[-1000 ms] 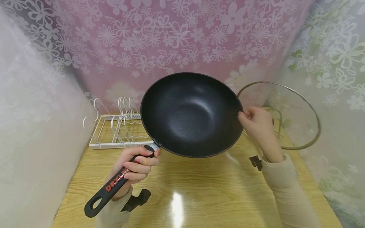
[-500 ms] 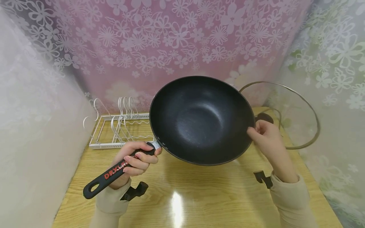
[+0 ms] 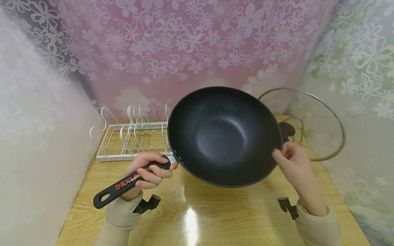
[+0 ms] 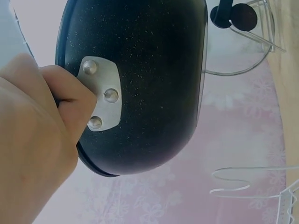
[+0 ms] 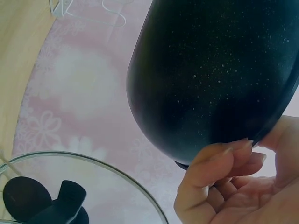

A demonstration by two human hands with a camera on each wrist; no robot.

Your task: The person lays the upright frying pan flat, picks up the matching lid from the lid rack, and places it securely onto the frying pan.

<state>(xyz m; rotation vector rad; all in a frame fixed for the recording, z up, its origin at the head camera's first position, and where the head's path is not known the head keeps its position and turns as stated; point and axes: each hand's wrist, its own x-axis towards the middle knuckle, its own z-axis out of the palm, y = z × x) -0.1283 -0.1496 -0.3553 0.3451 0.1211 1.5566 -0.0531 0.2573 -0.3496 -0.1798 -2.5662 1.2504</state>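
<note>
A black wok (image 3: 221, 136) is held up off the table, its inside tilted toward the head camera. My left hand (image 3: 150, 172) grips its black handle (image 3: 123, 184), which has red lettering, close to the metal collar. On the far side my right hand (image 3: 297, 165) pinches the wok's rim between thumb and fingers. In the left wrist view a riveted metal plate (image 4: 110, 93) joins the handle to the speckled outer wall. Fingertips (image 5: 219, 158) press against that outer wall in the right wrist view.
A white wire rack (image 3: 123, 155) stands on the wooden table (image 3: 215, 218) at the back left, partly behind the wok. A glass lid (image 3: 320, 130) with a dark knob (image 3: 287, 129) stands upright at the back right, close to the right hand. Patterned curtains (image 3: 197, 41) enclose the table.
The wok has moved right and slightly down toward the person, uncovering more of the rack and the lid's knob. Both hands have kept their hold on it.
</note>
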